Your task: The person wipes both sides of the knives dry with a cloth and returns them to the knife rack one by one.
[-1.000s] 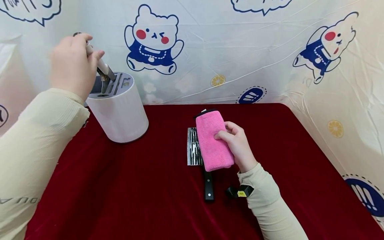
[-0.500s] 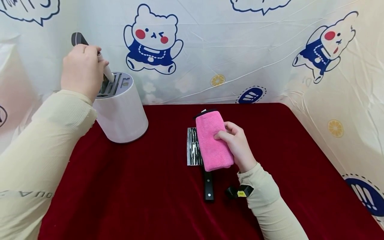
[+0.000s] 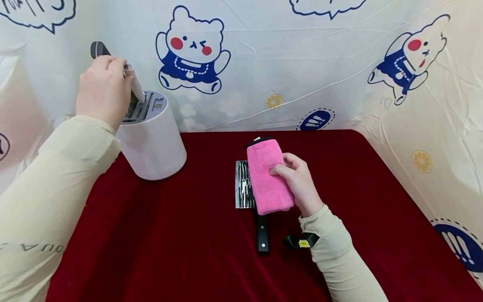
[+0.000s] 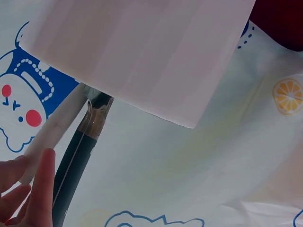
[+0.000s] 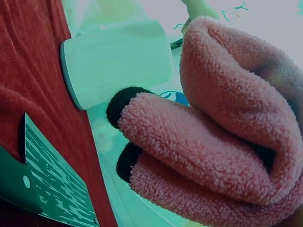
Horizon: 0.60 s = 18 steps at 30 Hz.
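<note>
At the upper left of the head view, my left hand (image 3: pixel 102 90) grips the white handle of a knife (image 3: pixel 137 87) whose blade is down in the white knife block (image 3: pixel 151 151). A second knife with a black handle (image 3: pixel 99 49) leans out of the block behind the hand. The left wrist view shows the fingers around the white handle (image 4: pixel 57 125), beside the black handle (image 4: pixel 75 163). My right hand (image 3: pixel 299 182) holds a folded pink towel (image 3: pixel 269 178) above a cleaver (image 3: pixel 243 184), covering part of its black-and-silver patterned blade. The cleaver's black handle points toward me.
Dark red cloth (image 3: pixel 188 251) covers the table. Behind it hangs a pale curtain (image 3: pixel 256 58) with bear drawings, which continues along the right side. Slots show in the top of the block. A small black device (image 3: pixel 309 240) is strapped at my right wrist.
My left hand has moved down and to the right, and the white-handled knife has sunk into the block until its handle meets the top. The right hand and towel have stayed in place.
</note>
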{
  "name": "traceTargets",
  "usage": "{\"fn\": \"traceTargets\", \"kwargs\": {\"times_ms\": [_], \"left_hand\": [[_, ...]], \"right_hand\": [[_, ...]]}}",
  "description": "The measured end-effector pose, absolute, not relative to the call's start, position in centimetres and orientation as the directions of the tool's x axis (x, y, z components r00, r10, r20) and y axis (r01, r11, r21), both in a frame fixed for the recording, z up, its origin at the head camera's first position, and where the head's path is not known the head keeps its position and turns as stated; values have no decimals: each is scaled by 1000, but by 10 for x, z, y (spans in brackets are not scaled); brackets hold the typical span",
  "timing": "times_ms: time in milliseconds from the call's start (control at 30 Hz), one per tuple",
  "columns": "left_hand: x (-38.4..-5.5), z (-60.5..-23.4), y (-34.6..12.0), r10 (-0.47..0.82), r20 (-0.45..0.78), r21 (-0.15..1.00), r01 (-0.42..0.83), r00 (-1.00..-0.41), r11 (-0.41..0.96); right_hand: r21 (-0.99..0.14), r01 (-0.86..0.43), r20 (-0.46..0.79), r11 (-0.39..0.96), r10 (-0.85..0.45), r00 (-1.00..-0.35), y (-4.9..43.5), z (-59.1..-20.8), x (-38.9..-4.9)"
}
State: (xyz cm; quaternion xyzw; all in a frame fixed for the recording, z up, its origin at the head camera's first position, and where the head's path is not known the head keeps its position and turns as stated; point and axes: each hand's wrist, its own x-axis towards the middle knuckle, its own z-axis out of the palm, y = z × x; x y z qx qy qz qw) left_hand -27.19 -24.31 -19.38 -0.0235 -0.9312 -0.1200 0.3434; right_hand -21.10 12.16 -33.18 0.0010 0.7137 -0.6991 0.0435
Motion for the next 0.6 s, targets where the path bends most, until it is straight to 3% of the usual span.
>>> {"fn": "traceTargets", "kwargs": {"times_ms": [233,367,600], "left_hand": [[-271,-195,-243,-2,692,170,160,-722,972],[-269,-193,-242,-37,682,210,147,-731,967],[-257,-189,-226,-36,719,241,200,-694,950]], "right_hand": [[-998,58,-59,7,-38,-998,126,-330,-213],[-999,45,-45,-10,-24,-999,129,-328,-213],[-999,33,-33,-26,3,-999,135,-324,-213]]}}
